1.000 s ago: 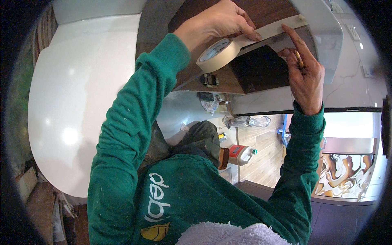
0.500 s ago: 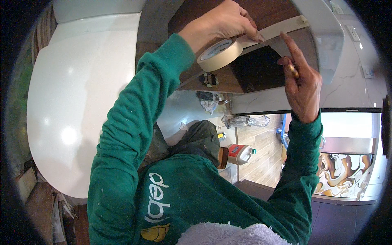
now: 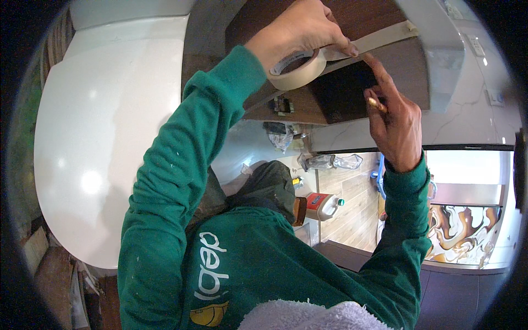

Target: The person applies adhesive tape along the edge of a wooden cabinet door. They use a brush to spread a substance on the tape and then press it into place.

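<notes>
My left hand (image 3: 305, 27) grips a roll of cream masking tape (image 3: 300, 78), the roll hanging below the fingers. From it a pulled-out tape strip (image 3: 388, 38) runs right along the edge of a brown cabinet panel (image 3: 357, 15). My left fingertips pinch the strip near the roll. My right hand (image 3: 399, 118) is close by, its index finger stretched toward the strip just beside the left fingertips. The other right fingers are curled, with a small gold-coloured thing (image 3: 377, 104) at them; whether it is held or worn cannot be made out.
A dark opening (image 3: 344, 96) lies below the taped edge. On the left is a large white rounded panel (image 3: 104, 137). A jug with a green cap (image 3: 324, 206) and clear plastic wrapping (image 3: 330, 161) rest lower down by the wood-look floor (image 3: 352, 198).
My right hand has moved left along the strip, its index finger now close to the left fingertips. The tape roll has tilted and shows more of its hollow core.
</notes>
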The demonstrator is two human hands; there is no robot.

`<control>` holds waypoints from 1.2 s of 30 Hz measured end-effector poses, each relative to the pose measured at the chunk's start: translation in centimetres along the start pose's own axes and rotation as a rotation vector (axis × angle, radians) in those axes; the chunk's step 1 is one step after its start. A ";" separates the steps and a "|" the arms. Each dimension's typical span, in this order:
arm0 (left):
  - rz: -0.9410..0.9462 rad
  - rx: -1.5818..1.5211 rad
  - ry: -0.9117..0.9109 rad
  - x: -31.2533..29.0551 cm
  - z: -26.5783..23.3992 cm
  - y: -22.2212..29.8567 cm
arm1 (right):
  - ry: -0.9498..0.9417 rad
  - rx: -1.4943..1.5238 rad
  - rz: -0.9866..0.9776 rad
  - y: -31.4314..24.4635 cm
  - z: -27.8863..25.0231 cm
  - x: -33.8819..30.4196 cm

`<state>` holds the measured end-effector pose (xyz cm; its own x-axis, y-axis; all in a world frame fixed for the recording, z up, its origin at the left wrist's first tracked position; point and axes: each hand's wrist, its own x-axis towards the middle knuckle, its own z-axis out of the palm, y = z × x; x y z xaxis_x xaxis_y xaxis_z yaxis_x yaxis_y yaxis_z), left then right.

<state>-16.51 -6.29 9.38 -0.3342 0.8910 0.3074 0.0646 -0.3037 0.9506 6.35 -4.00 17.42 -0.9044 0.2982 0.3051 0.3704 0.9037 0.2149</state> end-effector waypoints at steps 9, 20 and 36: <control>0.084 0.067 0.092 0.3 0.5 -0.3 | 0.084 -0.342 0.055 1.7 -2.0 2.8; 0.103 0.297 0.212 -1.1 0.3 2.0 | -0.061 -0.361 0.063 0.9 0.0 2.5; 0.121 0.676 0.035 -6.8 2.0 -1.7 | -0.055 -0.335 -0.058 2.0 0.8 2.4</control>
<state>-12.49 -11.16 5.79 -0.3173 0.8488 0.4228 0.6720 -0.1133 0.7318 4.77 -1.21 17.86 -0.9329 0.2733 0.2347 0.3583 0.7715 0.5258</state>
